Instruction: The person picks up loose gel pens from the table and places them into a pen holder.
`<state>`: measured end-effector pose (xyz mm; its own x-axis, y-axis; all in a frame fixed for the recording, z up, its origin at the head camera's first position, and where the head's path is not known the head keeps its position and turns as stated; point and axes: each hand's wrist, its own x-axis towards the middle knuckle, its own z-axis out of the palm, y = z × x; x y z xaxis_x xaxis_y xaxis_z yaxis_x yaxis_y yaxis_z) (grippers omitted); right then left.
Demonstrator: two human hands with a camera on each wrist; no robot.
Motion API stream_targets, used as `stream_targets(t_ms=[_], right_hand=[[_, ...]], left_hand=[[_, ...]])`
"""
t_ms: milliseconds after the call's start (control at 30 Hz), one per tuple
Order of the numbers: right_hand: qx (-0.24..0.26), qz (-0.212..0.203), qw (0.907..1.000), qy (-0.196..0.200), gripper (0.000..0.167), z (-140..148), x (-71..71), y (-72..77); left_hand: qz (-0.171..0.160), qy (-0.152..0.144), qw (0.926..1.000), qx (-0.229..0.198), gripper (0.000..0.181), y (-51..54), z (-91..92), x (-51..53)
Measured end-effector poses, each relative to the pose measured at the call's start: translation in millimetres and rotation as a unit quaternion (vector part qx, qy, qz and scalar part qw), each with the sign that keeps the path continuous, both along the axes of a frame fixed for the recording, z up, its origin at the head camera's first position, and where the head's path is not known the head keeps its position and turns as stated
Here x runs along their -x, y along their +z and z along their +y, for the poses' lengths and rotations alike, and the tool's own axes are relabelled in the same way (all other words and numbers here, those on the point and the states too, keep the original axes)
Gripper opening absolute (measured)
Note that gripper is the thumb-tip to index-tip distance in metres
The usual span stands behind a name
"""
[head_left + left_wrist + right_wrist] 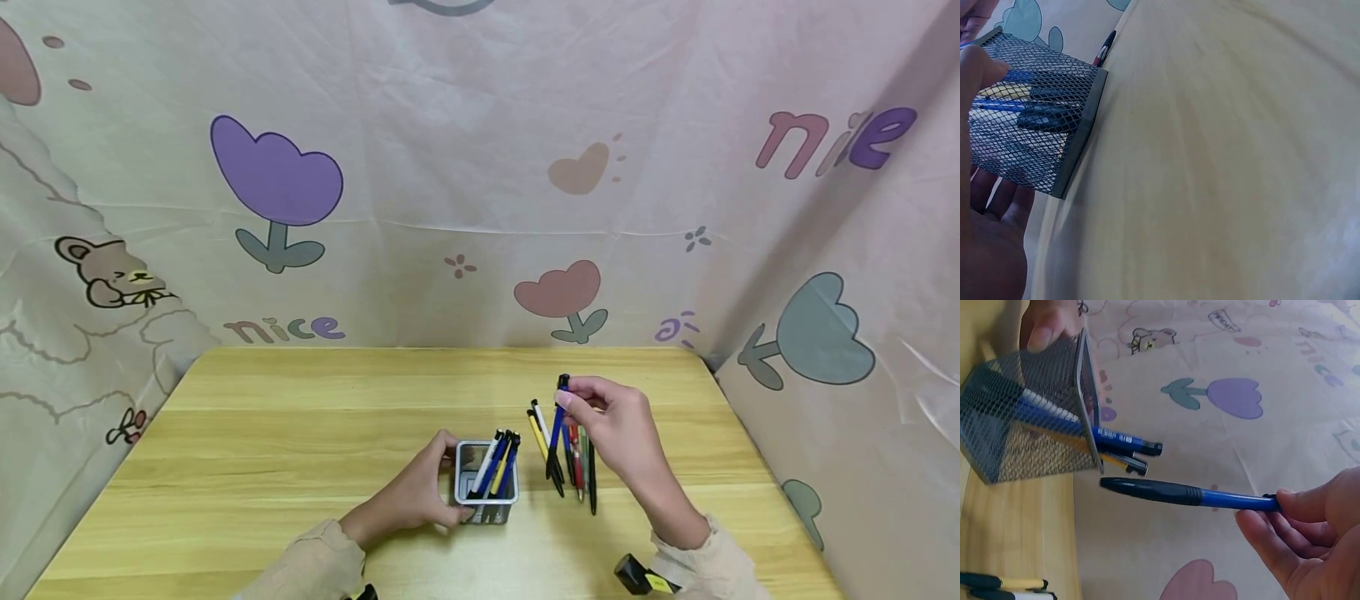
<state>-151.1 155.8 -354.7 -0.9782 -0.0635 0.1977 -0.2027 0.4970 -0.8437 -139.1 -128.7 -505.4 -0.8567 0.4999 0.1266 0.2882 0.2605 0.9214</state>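
Note:
A mesh pen holder [487,504] stands upright on the table with several pens [498,467] in it, blue, white and yellow. My left hand [420,487] grips its left side, thumb at the front and fingers behind. Between thumb and fingertips my right hand [618,425] pinches a blue pen [1210,497] near its clicker end. That pen's black tip points down in the head view, to the right of the holder and apart from it. In the right wrist view the tip lies close to the holder's rim [1088,394].
Several loose pens [580,467], among them yellow, white, red, green and black ones, lie on the wooden table [315,433] under and beside my right hand. A printed curtain [420,167] hangs behind the table and along both its sides.

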Motion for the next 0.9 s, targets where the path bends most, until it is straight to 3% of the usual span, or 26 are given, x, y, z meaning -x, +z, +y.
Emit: stream_targets(t_ms=[167,333,667,900], right_hand=[[0.056,-0.008,0.9984,0.007,0.020,-4,-6.0,3.2],[0.091,0.005,0.9950,0.040,0.016,-8,-10.1,2.7],[0.101,0.022,0.9904,0.091,0.015,-13,-12.5,-11.2],[0.102,0.021,0.9892,0.104,0.017,-18,-16.4,-27.4]], left_hand=[[-0.009,0.000,1.0000,0.002,0.075,-0.6,-0.5,0.2],[-0.011,-0.001,0.9999,0.000,0.076,-0.3,-0.6,0.4],[-0.011,0.002,0.9999,0.007,0.075,1.8,0.5,-0.7],[-0.019,0.004,0.9998,0.006,0.076,0.3,-1.0,-0.1]])
